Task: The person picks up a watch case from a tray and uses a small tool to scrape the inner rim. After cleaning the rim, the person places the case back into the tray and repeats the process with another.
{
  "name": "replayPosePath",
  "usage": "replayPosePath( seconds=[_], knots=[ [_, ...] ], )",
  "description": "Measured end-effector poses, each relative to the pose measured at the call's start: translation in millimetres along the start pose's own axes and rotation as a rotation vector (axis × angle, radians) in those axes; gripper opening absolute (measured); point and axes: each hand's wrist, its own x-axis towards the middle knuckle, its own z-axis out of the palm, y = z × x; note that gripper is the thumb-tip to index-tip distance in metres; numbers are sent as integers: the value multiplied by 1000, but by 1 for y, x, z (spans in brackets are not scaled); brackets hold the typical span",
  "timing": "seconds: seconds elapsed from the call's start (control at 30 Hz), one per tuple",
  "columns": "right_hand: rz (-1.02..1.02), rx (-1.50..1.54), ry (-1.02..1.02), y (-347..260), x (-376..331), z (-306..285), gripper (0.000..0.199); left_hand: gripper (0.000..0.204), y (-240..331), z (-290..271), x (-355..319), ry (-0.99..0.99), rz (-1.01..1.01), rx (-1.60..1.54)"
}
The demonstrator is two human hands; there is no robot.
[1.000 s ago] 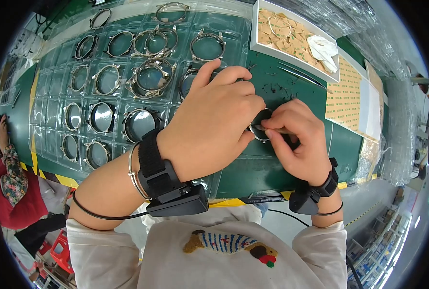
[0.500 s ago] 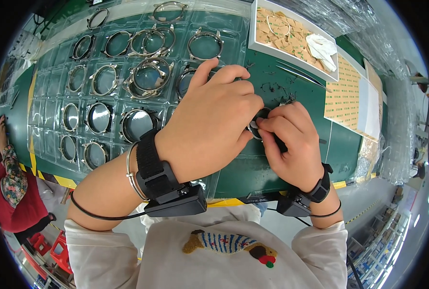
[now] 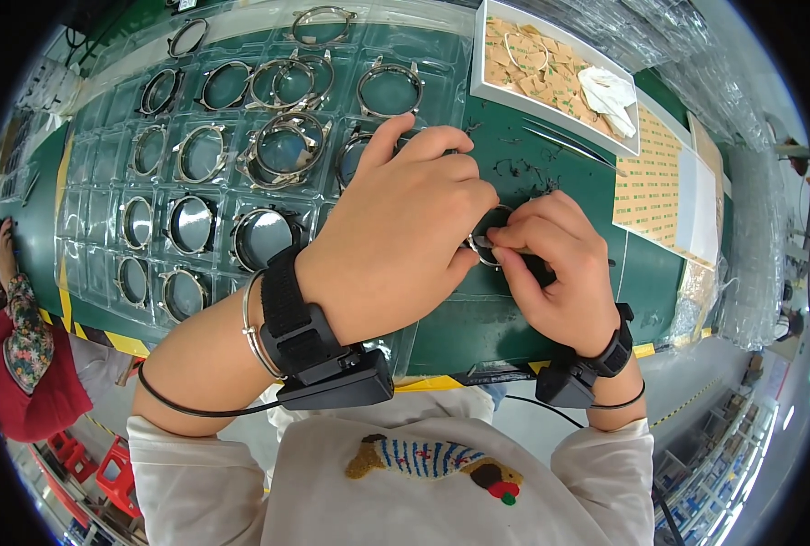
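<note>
My left hand [image 3: 400,223] holds a small round metal watch case [image 3: 487,258] between thumb and fingers, above the green mat; its index and middle fingers bridge over the tray's edge. My right hand [image 3: 560,273] pinches a small grey piece [image 3: 481,241] against the inside of the ring; what it is I cannot make out. Part of the case is hidden behind the fingers. To the left, a clear plastic tray [image 3: 91,218] carries several watch cases [image 3: 171,223] in its pockets, some stacked on each other.
A white box [image 3: 551,118] with tan paper scraps and a crumpled white cloth [image 3: 608,96] stands at the back right. Tweezers [image 3: 569,141] and black shreds [image 3: 519,170] lie before it. Tan printed sheets [image 3: 646,200] lie right. Another person's arm [image 3: 25,309] shows far left.
My right fingers have shifted slightly at the ring, and the right wrist has moved a little to the right. The left hand keeps its hold on the watch case.
</note>
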Motion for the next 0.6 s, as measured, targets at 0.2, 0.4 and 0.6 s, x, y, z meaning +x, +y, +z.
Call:
replayPosePath(
  seconds=[0.2, 0.4, 0.6],
  knots=[
    [-7, -51, 60, -2, 1, 5, 15, 34, 1, -2, 1, -9, 2, 16],
    [88, 84, 57, 1, 0, 3, 15, 34, -1, 0, 0, 4, 0, 13],
    [35, 53, -15, 0, 0, -2, 15, 34, 0, 0, 1, -1, -6, 8]
  ],
)
